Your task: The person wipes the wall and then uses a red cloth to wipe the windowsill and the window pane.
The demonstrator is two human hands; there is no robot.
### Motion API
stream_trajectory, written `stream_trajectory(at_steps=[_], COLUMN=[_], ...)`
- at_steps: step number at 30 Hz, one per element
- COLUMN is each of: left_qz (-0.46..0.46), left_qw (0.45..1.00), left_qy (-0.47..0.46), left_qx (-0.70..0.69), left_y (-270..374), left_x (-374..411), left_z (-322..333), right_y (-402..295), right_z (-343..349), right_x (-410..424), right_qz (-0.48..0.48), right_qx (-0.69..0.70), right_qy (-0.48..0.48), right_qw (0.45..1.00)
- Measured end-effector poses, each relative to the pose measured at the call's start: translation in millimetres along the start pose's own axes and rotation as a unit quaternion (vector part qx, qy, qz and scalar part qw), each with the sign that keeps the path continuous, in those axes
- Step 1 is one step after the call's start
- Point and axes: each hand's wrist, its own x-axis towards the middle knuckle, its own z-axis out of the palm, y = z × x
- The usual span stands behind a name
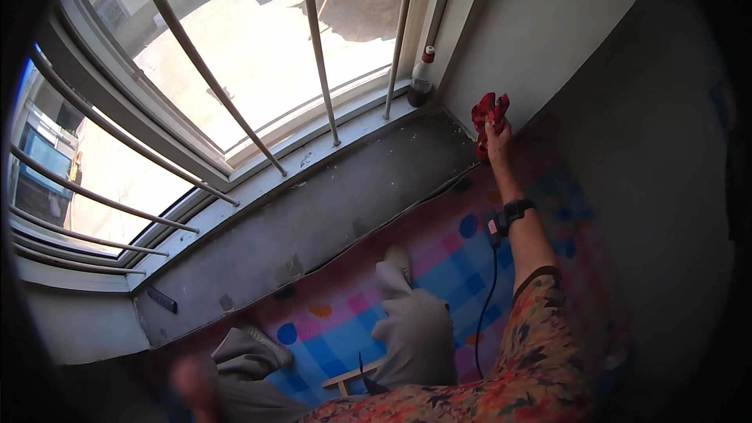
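My right hand (pixel 499 142) is shut on a bunched red patterned cloth (pixel 491 113). Arm outstretched, it holds the cloth at the white side wall (pixel 540 29) of the window recess, by the right end of the grey sill (pixel 352 194); whether the cloth touches the wall cannot be told. At the lower left, my left hand (pixel 194 385) shows only as a blur above my trouser leg, its fingers unclear. A plastic bottle (pixel 420 79) with a red-and-white top and dark liquid stands in the window corner, left of the cloth.
Metal bars (pixel 320 53) rise from the white window ledge (pixel 305 158). A black remote control (pixel 162 299) lies on the sill's left end. Below spreads a blue-and-pink patterned floor covering (pixel 329 335). A black cable (pixel 486 311) hangs from a device (pixel 494 226) at my right wrist.
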Motion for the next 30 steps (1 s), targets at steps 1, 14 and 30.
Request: stream_trajectory(at_steps=[1, 14, 30], left_qz=[0.001, -0.116, -0.117], left_qw=[1.0, 0.983, 0.985], left_qy=[0.0, -0.076, -0.015], left_qx=[0.007, -0.124, -0.124], left_y=[-1.9, 22.5, 34.5], left_x=[2.7, 24.1, 34.4], left_z=[7.4, -9.5, -31.0], right_y=[15.7, 46.1, -59.6], right_z=[4.2, 98.7, 218.2], right_x=[-1.1, -73.6, -209.1], right_qz=[0.002, 0.039, -0.189], right_qx=[-0.048, -0.486, -0.459], right_qy=[-0.036, -0.276, -0.599], right_qw=[0.998, 0.828, 0.628])
